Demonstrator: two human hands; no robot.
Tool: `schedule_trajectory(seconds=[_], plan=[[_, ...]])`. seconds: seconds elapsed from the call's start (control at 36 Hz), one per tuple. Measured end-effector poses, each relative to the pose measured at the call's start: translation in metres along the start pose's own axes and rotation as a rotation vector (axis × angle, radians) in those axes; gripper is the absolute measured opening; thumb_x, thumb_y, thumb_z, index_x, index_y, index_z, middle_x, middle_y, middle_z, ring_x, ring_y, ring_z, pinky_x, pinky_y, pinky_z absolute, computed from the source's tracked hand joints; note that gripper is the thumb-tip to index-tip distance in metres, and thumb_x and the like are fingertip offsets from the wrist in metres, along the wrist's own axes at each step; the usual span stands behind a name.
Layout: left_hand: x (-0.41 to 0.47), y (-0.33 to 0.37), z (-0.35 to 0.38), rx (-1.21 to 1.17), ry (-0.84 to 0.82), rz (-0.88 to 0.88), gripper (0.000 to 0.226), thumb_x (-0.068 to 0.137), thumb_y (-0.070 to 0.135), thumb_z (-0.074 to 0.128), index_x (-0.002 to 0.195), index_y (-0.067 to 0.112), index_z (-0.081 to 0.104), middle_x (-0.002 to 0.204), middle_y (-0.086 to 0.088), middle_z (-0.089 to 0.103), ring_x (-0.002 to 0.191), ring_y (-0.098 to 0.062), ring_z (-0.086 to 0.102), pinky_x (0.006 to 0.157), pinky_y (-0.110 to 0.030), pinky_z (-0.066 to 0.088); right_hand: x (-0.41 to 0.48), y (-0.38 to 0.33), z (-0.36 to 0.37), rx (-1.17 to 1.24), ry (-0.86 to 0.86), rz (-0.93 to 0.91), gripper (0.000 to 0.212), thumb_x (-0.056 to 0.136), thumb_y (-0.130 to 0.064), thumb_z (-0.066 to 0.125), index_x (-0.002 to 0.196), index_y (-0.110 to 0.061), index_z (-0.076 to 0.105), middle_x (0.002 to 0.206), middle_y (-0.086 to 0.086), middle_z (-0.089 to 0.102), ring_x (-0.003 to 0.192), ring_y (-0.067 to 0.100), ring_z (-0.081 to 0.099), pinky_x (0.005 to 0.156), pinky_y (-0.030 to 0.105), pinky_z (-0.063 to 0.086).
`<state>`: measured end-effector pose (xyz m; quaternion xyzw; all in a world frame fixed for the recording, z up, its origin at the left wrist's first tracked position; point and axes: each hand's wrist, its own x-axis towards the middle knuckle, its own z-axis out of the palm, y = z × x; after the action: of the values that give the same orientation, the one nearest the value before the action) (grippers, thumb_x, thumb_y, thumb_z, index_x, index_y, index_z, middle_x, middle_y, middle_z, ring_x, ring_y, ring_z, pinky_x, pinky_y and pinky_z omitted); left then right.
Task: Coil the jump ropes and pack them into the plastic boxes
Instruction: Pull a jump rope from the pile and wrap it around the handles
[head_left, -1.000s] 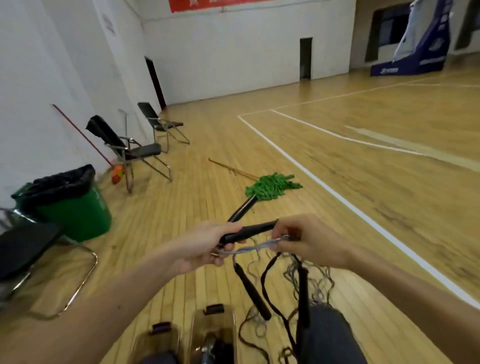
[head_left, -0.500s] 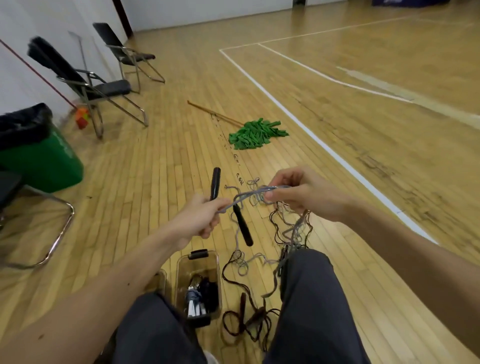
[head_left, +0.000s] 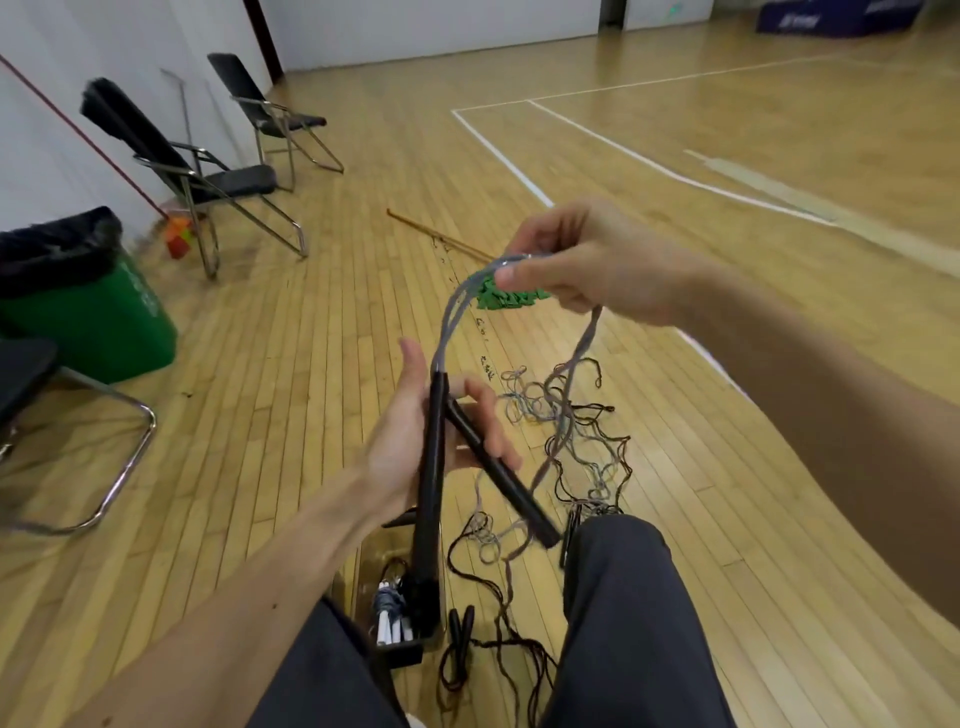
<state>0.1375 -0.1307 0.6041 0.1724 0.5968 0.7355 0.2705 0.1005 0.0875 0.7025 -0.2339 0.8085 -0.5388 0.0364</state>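
Fingers of left hand (head_left: 410, 441) grip two black handles (head_left: 430, 493); right hand (head_left: 597, 260) pinches grey rope (head_left: 457, 306).

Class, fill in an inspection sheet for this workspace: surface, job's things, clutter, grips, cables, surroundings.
Surface: wooden floor with white court lines.
Job's things: two black handles joined by a grey rope; a tangle of more ropes on the floor; a box between the legs, ropes inside.
Clutter: green mop lying on the floor.
Grips: left hand holds both handles; right hand pinches the rope higher up.
Cables: nothing seen.
Surroundings: folding chairs, green bin, white wall.
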Motion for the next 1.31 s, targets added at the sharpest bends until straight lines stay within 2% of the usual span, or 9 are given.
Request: schedule_trajectory(seconds=[0.17, 0.36, 0.5, 0.64, 0.75, 0.89, 1.11, 1.22, 1.31], plan=[[-0.007, 0.025, 0.016, 0.054, 0.042, -0.01, 0.042, 0.094, 0.054, 0.047, 0.078, 0.016, 0.052, 0.058, -0.002, 0.042, 0.045, -0.015, 0.043, 0.048, -0.031, 0.049, 0.02, -0.037, -0.034, -0.739, 0.288, -0.042, 0.021, 0.084, -0.039, 0.077, 0.095, -0.021, 0.075, 0.074, -0.008, 0.065, 0.06, 0.001, 0.053, 0.055, 0.013, 0.039], [-0.005, 0.05, 0.032, -0.042, 0.098, 0.086, 0.031, 0.094, 0.045, 0.048, 0.089, 0.014, 0.054, 0.065, -0.001, 0.054, 0.054, -0.016, 0.053, 0.048, -0.027, 0.048, 0.021, -0.02, -0.024, -0.967, 0.327, 0.04, 0.062, 0.086, -0.035, 0.077, 0.142, -0.024, 0.053, 0.136, 0.003, 0.057, 0.124, 0.02, 0.046, 0.102, 0.031, 0.037], [0.002, 0.049, 0.041, -0.114, 0.222, 0.131, 0.027, 0.102, 0.03, 0.047, 0.102, 0.004, 0.056, 0.071, -0.005, 0.061, 0.066, -0.019, 0.065, 0.065, -0.033, 0.06, -0.028, 0.019, 0.045, -0.225, 0.323, 0.197, 0.054, 0.085, -0.06, 0.068, 0.112, -0.015, 0.054, 0.103, 0.006, 0.064, 0.093, 0.018, 0.059, 0.093, 0.05, 0.054], [0.01, 0.038, 0.048, -0.129, 0.357, 0.082, 0.025, 0.103, 0.031, 0.049, 0.094, 0.01, 0.06, 0.075, -0.002, 0.071, 0.074, -0.015, 0.071, 0.075, -0.037, 0.061, -0.065, 0.025, 0.082, 0.636, -0.133, 0.479, 0.067, 0.073, -0.087, 0.041, 0.105, -0.036, 0.07, 0.095, 0.021, 0.059, 0.088, 0.04, 0.068, 0.083, 0.05, 0.06], [0.016, 0.026, 0.051, -0.015, 0.426, 0.035, 0.028, 0.103, 0.035, 0.048, 0.092, 0.014, 0.062, 0.085, -0.001, 0.071, 0.078, -0.012, 0.067, 0.073, -0.032, 0.054, -0.071, 0.027, 0.088, 0.637, -0.182, 0.471, 0.052, 0.084, -0.061, 0.06, 0.097, -0.011, 0.063, 0.082, 0.002, 0.063, 0.076, 0.019, 0.066, 0.089, 0.052, 0.056], [0.017, 0.009, 0.043, 0.248, 0.433, 0.059, 0.034, 0.104, 0.043, 0.044, 0.098, 0.014, 0.063, 0.092, 0.008, 0.071, 0.091, -0.004, 0.066, 0.084, -0.026, 0.05, -0.074, 0.032, 0.098, 0.702, -0.239, 0.535, 0.035, 0.092, -0.035, 0.063, 0.109, -0.005, 0.059, 0.098, 0.007, 0.061, 0.09, 0.026, 0.068, 0.078, 0.042, 0.062], [0.007, 0.003, 0.009, 0.896, 0.556, 0.214, 0.083, 0.088, 0.083, 0.03, 0.058, 0.01, 0.054, 0.047, -0.002, 0.049, 0.04, -0.017, 0.045, 0.041, -0.032, 0.037, -0.081, 0.044, 0.1, 0.939, -0.358, 0.534, 0.019, 0.098, -0.027, 0.056, 0.107, -0.011, 0.053, 0.073, 0.002, 0.054, 0.059, 0.013, 0.055, 0.045, 0.017, 0.043], [0.013, 0.0, -0.018, 0.915, 0.799, 0.401, 0.063, 0.086, 0.077, 0.04, 0.075, 0.016, 0.053, 0.066, 0.001, 0.054, 0.056, -0.015, 0.05, 0.053, -0.029, 0.042, -0.084, 0.047, 0.097, 0.956, -0.418, 0.522, 0.019, 0.097, -0.028, 0.058, 0.103, -0.011, 0.053, 0.07, 0.0, 0.05, 0.056, 0.01, 0.052, 0.043, 0.015, 0.041], [0.016, 0.007, -0.015, 0.778, 0.645, 0.43, 0.032, 0.093, 0.057, 0.047, 0.092, 0.026, 0.056, 0.094, 0.0, 0.063, 0.088, -0.017, 0.063, 0.077, -0.038, 0.052, -0.085, 0.045, 0.099, 0.935, -0.463, 0.515, 0.021, 0.097, -0.033, 0.058, 0.099, -0.013, 0.053, 0.07, -0.001, 0.048, 0.055, 0.008, 0.051, 0.042, 0.014, 0.039]])
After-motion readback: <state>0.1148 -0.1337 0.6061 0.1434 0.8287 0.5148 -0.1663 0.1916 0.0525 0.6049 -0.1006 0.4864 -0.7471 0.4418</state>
